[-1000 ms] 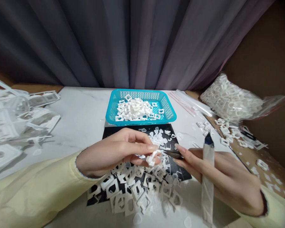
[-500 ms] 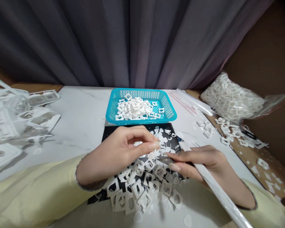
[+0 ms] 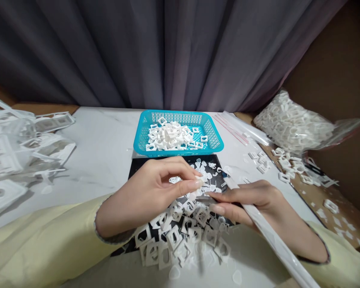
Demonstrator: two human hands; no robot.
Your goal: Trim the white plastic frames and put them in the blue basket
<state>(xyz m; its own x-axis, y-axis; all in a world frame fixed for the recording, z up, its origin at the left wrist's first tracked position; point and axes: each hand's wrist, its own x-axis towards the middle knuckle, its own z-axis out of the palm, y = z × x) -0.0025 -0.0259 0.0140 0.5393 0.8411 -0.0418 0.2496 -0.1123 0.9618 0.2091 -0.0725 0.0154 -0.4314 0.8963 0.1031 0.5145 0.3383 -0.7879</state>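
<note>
My left hand [image 3: 162,184] pinches a small white plastic piece [image 3: 192,196] between thumb and fingertips, over a black mat [image 3: 138,166]. Beside it, my right hand [image 3: 258,202] is closed on a thin metal blade [image 3: 204,199], whose tip lies close to the piece; its handle is hidden. A long white strip [image 3: 276,238] runs diagonally across my right hand, and I cannot tell whether it is gripped. Beneath both hands lies a pile of white square frames [image 3: 174,238] with cut-out middles. Thin white scraps [image 3: 204,164] are scattered on the mat.
Behind the mat stands a blue basket [image 3: 219,148] holding many small white frames. To the left are large white plastic sheets [image 3: 6,160]. A clear bag [image 3: 297,124] full of white pieces sits at the right, with loose pieces [image 3: 286,164] near it. A grey curtain [image 3: 180,56] hangs behind.
My left hand has shifted very slightly right with the piece. The blade and right fingertips have moved a little up and to the left, staying beside it.
</note>
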